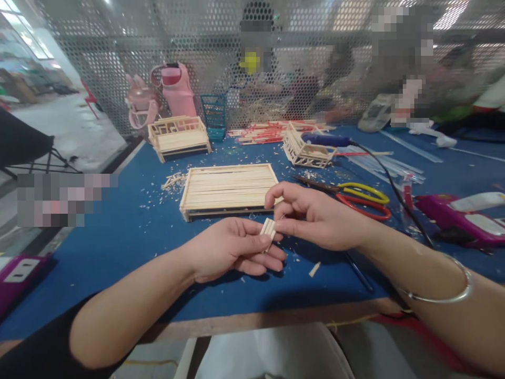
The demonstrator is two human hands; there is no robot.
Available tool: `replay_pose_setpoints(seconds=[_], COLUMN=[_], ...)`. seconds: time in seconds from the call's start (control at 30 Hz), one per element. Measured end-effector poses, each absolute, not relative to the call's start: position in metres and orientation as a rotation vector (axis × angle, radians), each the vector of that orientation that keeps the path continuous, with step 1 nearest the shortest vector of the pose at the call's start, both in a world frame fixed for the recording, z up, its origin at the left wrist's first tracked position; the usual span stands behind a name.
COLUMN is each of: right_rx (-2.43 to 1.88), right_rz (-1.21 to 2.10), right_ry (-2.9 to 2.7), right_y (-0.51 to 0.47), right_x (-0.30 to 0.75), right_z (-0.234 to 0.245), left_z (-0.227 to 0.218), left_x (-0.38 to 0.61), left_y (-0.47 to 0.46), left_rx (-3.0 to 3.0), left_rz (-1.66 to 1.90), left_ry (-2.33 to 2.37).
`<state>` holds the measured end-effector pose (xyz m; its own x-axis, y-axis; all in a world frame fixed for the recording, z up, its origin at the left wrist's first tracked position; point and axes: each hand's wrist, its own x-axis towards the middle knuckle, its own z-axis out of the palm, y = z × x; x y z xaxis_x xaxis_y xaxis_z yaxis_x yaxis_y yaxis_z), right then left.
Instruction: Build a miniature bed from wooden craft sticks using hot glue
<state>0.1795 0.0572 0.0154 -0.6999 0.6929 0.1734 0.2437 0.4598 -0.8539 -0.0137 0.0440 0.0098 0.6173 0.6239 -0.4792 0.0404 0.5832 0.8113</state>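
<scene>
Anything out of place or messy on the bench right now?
Mostly litter: wood chips are strewn over the blue table around the flat stick panel, a broken stick scrap lies askew left of it, and a loose stub lies nearby. The stick bundle pinched by left hand and right hand looks intact.

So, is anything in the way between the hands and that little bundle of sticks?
Nothing visible. Both the left hand and right hand pinch the stick bundle directly, above the blue table.
</scene>
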Motion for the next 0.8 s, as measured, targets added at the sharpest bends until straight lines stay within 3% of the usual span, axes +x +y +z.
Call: replay_pose_setpoints(seconds=[0.2, 0.4, 0.63, 0.8], right_rx=[-0.807, -0.773, -0.932, -0.894], right_rz=[0.960, 1.223, 0.748, 0.682], right_ry=[-2.340, -2.082, -2.077, -2.127], right_y=[0.058, 0.061, 0.068, 0.060], right_x=[0.179, 0.183, 0.185, 0.176], right_z=[0.017, 0.016, 0.018, 0.020], left_z=[0.009, 0.014, 0.014, 0.013], left_x=[-0.011, -0.009, -0.007, -0.008], left_y=[0.042, 0.039, 0.039, 0.038], left_rx=[0.885, 0.913, 0.946, 1.009], left_rz=[0.418, 0.510, 0.637, 0.640], left_ry=[0.899, 0.938, 0.982, 0.953])
